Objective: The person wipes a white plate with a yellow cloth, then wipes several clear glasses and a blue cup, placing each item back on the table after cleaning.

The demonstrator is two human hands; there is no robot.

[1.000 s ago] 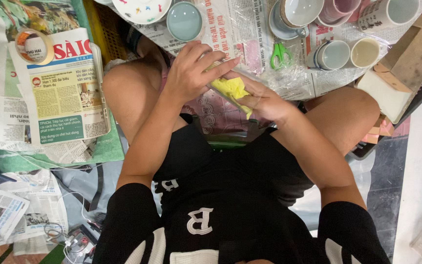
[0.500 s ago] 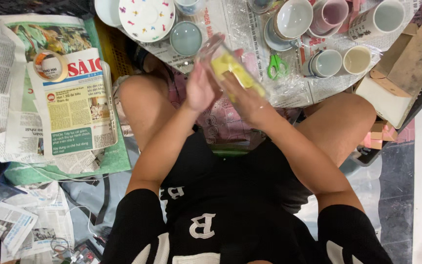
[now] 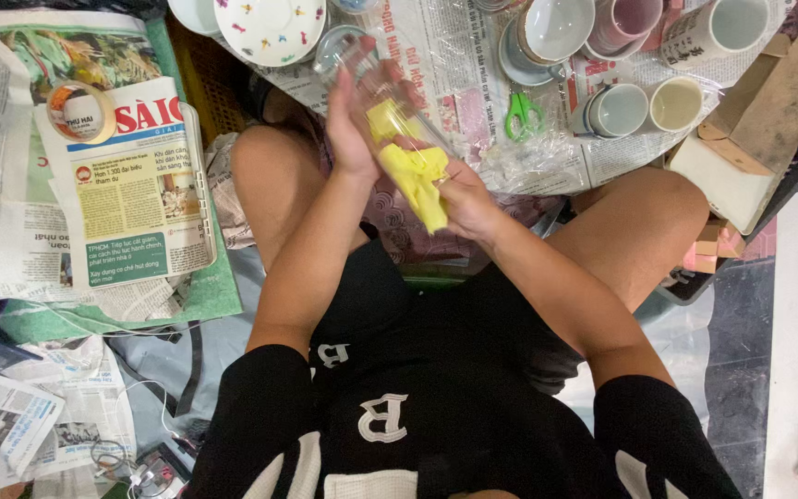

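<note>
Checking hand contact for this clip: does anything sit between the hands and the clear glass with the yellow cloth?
Nothing visible does. The left hand is flat against the clear glass, and the right hand grips the yellow cloth pushed into its mouth. The green scissors and cups lie apart on the newspaper.

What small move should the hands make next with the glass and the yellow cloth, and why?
Probably turn the clear glass slightly in the left hand. The right hand has the yellow cloth pushed partly inside, so turning would wipe the inner wall.
</note>
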